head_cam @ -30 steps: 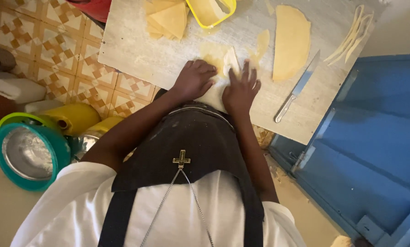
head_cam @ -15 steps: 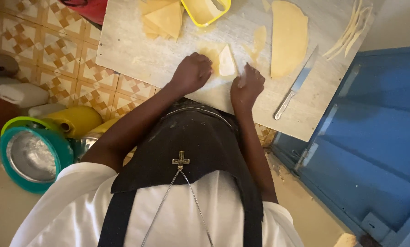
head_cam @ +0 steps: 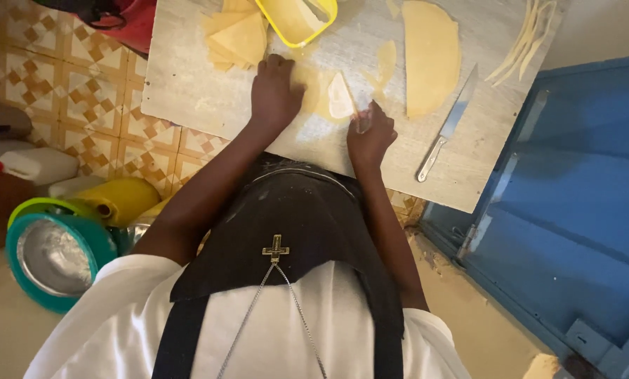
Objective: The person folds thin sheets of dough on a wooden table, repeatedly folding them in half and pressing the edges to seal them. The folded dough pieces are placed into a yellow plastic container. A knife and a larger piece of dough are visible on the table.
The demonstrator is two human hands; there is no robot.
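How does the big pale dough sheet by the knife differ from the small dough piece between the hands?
The big pale dough sheet is a long half-round lying flat and untouched beside the steel knife; the small dough piece is a pointed wedge, far smaller. The sheet lies apart from both hands, while the small piece sits between the left hand and right hand. Both are pale yellow and rest on the wooden board.

dough piece [head_cam: 340, 97] on the board [head_cam: 188, 84] between both hands, folded stack [head_cam: 239, 36] far left, tub [head_cam: 295, 17] behind, big sheet [head_cam: 430, 52] right, knife [head_cam: 446, 125] further right, strips [head_cam: 521, 38] at corner
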